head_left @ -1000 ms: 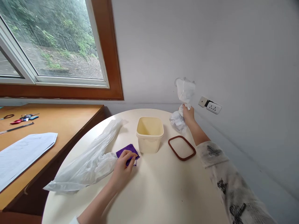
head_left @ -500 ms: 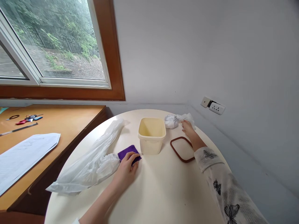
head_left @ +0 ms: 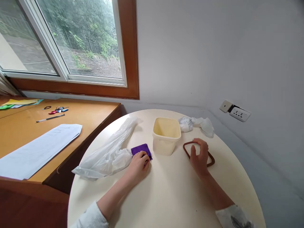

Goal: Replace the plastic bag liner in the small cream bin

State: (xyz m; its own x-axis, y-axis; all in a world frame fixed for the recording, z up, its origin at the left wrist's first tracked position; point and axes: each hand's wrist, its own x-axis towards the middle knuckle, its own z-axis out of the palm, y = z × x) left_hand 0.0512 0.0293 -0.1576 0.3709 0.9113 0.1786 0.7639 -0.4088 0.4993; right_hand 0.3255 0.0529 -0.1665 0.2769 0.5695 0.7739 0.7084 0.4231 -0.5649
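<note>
We judge the flat brown frame, on the tabletop under our right hand's parted fingers, light, stiff and best held by its rim; our left hand's curl over soft purple cloth, grip unclear.

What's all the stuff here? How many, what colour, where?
Round table: one, cream, centre
Tub: one, pale yellow, table's middle
Cloth: one, purple, left of tub
Frame: one, brown, right of tub
Long bag: one, whitish, table's left
Knotted bag: one, white, behind frame
Desk: one, orange, left
Paper stack: one, white, desk
Bright sheets: several, yellow and green, desk
Thin stick: one, dark, desk
Loop: one, black, desk
Small clutter: several, red and blue, desk
Window: one, brown border, upper left
Greenery: uncountable, green, outside
Curtain: one, beige, left edge
Wall plates: two, white, right side
Left hand: one, pale sleeve, on cloth
Right hand: one, pale sleeve, at frame
</note>
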